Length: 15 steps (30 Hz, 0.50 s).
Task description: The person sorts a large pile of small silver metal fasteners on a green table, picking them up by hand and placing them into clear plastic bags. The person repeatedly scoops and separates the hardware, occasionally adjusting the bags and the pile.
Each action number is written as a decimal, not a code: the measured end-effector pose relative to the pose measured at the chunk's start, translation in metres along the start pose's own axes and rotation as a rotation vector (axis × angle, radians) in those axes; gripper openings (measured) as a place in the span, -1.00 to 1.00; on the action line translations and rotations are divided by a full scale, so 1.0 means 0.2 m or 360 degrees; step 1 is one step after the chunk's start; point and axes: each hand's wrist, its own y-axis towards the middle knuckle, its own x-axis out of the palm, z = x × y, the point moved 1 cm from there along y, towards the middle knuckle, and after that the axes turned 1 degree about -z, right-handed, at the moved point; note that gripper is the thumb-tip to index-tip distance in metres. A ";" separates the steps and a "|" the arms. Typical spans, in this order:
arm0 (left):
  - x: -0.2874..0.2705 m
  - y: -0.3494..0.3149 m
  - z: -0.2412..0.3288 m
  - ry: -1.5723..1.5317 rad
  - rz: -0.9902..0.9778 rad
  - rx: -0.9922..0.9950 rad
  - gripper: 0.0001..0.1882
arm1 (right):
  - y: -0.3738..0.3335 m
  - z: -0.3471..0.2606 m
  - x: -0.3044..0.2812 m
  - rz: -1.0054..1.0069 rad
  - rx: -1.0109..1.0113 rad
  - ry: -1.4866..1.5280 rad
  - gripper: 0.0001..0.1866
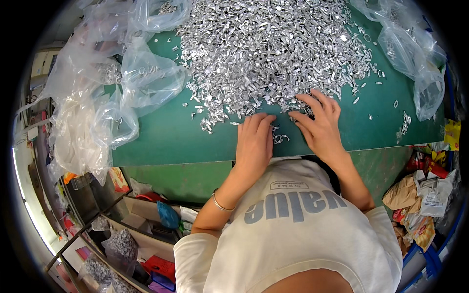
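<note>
A green-topped work table (195, 141) fills the upper half of the view, above a green floor (185, 180) in a crowded room. At its near edge the person's left hand (254, 141) rests palm down, its fingers side by side and bent toward the tabletop; whether it has hold of anything cannot be told, since its underside is hidden. The right hand (320, 124) is loosely open, fingers parted and bent, with fingertips at the near edge of the heap of silvery metal pieces (273, 53). A few loose pieces (279, 138) lie on the green surface between the two hands, just beside the left fingers. The heap itself spreads away from the hands to the top of the view, with stray bits scattered around its borders.

A bracelet (222, 204) circles the left wrist, and the person wears a white shirt (303, 244) with grey lettering. Farther out, crumpled clear plastic bags (151, 90) cover the table's left side and hang over its edge, while another clear bag (410, 58) lies along the right. Below, at the left, are bags of silvery pieces (121, 244), a red box (159, 265) and a blue bag (168, 215); at the right, crumpled packaging (403, 193) is piled near the table's corner
</note>
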 end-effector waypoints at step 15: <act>0.17 0.08 0.06 0.0183 0.0085 0.0065 -0.77 | -0.05 0.05 0.01 0.0101 0.0072 -0.0006 -0.86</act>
